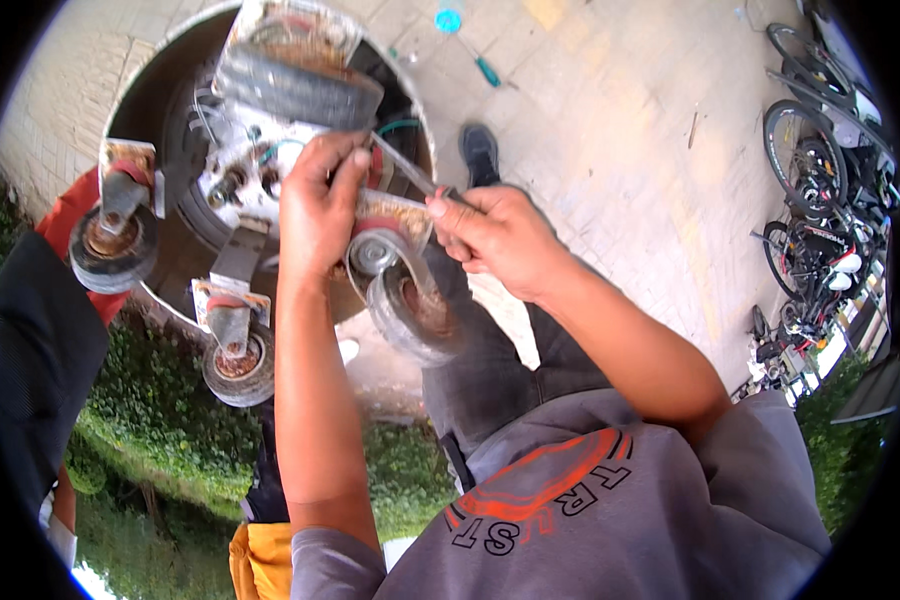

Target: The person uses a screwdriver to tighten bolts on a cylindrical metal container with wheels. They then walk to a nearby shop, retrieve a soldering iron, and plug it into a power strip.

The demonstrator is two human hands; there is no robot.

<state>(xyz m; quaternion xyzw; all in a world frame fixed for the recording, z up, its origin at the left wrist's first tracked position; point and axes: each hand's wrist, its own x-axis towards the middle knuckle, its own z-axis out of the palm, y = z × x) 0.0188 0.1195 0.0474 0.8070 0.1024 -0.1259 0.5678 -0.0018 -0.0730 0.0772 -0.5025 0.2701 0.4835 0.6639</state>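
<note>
A round drum-shaped machine (425, 120) has its open underside facing me, with rusty swivel casters around the rim. One caster (300, 85) is at the top, one (115, 240) at the left, one (238, 350) below, and one (405, 290) beside my hands. My right hand (500, 235) is closed round the dark handle of a screwdriver-like tool (406, 165), its metal shaft pointing up-left into the machine. My left hand (320, 200) has thumb and fingers pinched together by the shaft's tip; what they pinch is hidden. Thin green wires (400, 125) and metal parts show inside the drum.
A green-handled screwdriver (487, 70) and a round blue object (448, 20) lie on the paved ground. Several bicycles (810, 160) stand at the right. A person in dark and red clothing (45, 320) is close at the left; yellow clothing (260, 560) shows below. Bushes (150, 390) border the paving.
</note>
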